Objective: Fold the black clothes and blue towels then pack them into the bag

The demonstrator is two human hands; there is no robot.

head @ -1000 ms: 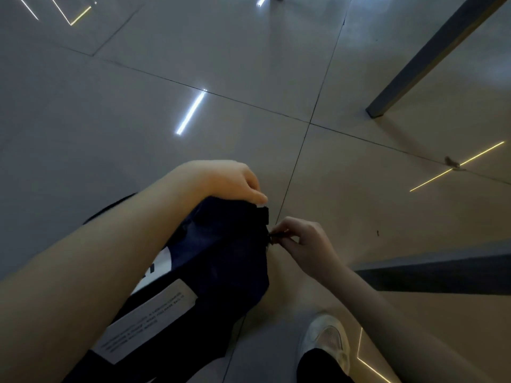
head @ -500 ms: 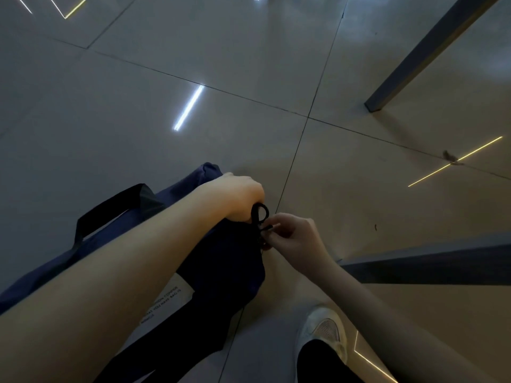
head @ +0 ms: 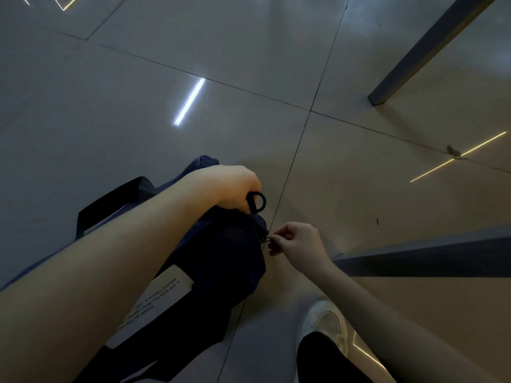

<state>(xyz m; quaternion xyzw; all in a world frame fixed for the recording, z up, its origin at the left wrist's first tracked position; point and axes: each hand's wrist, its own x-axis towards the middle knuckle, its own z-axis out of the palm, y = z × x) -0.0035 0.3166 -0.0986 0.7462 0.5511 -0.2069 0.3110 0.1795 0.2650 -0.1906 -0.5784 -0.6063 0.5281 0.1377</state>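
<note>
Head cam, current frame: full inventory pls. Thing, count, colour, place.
bag: 1, dark navy, on the floor at centre, under the left forearm
strap handle: 1, black, on the bag's left side
label: 1, white with small print, on the bag's side
loop: 1, black, at the bag's far end
zip pull: 1, dark and small (looks like a zip pull), at the bag's right edge
floor: glossy grey tiles, all around
leg: 1, grey-blue, slanted, upper right
bar: 1, dark grey, right edge
shoe: 1, white, bottom right
left hand: grips the bag's far end by the loop
right hand: pinches the zip pull
</note>
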